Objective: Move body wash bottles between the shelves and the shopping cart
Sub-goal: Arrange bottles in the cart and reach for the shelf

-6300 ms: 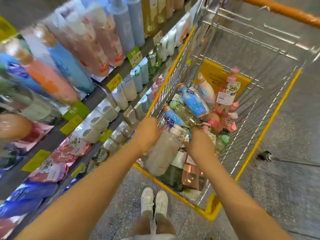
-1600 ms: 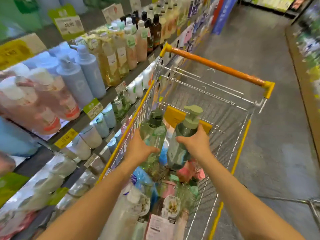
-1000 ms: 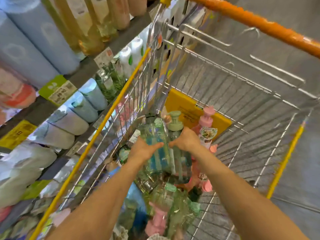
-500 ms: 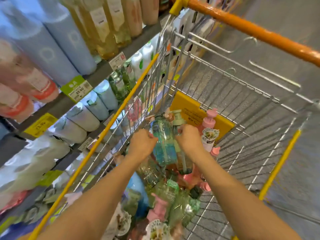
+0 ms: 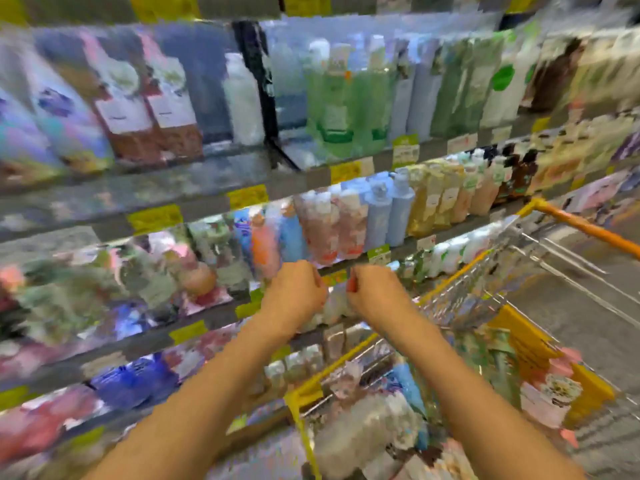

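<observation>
The view is heavily blurred. My left hand [image 5: 294, 294] and my right hand [image 5: 375, 292] are raised side by side in front of the shelves [image 5: 207, 320], fingers curled, with nothing visible in either. Body wash bottles fill the shelves: pale blue ones [image 5: 388, 213] just above my hands and green ones [image 5: 343, 98] higher up. The shopping cart [image 5: 450, 278] stands at the lower right, below my forearms. It holds several bottles, among them a pink pump bottle [image 5: 550, 393] and a whitish one [image 5: 356, 434].
The cart's orange handle [image 5: 588, 226] juts out at the right, over grey aisle floor [image 5: 588, 306]. Yellow and green price tags [image 5: 247, 195] line the shelf edges. More shelf rows with blurred pink and blue packs run along the left.
Both hands have come up out of the cart without the two green bottles they held there. My view has swung left and up from the cart to the shelves.
</observation>
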Demonstrator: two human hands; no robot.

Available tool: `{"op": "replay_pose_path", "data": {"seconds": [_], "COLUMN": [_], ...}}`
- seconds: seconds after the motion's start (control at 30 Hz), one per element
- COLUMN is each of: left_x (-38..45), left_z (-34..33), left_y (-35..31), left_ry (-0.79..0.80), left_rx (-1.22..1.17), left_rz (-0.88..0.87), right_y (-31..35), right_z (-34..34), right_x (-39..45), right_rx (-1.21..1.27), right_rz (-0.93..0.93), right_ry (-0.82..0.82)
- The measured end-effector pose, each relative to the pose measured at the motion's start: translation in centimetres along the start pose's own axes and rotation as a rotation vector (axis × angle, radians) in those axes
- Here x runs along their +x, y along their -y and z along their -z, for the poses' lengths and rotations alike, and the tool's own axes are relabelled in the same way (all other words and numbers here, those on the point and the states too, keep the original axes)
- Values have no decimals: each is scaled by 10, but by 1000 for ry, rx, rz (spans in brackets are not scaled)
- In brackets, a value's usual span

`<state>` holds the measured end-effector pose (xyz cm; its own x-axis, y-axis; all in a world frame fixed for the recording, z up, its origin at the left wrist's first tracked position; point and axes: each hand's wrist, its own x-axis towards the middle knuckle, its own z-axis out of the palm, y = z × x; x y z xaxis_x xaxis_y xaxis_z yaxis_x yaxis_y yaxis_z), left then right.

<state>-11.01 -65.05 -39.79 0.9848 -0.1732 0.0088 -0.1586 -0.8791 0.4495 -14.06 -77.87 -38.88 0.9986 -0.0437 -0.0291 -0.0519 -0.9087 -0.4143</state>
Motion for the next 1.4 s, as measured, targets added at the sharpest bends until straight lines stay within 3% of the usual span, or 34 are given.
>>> {"op": "replay_pose_path", "data": {"seconds": [0.23, 0.43, 0.67, 0.87, 1.13, 1.27, 1.4], "left_x": [-139, -198, -189, -150, -112, -88, -52], "left_z": [136, 196, 210, 237, 228, 209, 189], "left_y": [209, 323, 409, 487, 616, 680, 741], "left_ry": [-124, -247, -183, -251, -230, -305, -501], "left_rx": [-16, -33, -29, -62, -76, -191, -432], "left_rz": [272, 418, 528, 578, 743, 862, 829], "right_y": [234, 363, 428, 507, 580, 593, 617], "right_z": [-95, -149, -200, -253, -344, -397, -433], "right_x": [-59, -84, -54, 7, 71, 106, 144], "right_rx": [-10, 17, -37, -36, -59, 54, 421], "right_rz": [328, 514, 546, 604, 625, 508, 316], "right_ry": [138, 215, 273, 259, 389, 355, 251]}}
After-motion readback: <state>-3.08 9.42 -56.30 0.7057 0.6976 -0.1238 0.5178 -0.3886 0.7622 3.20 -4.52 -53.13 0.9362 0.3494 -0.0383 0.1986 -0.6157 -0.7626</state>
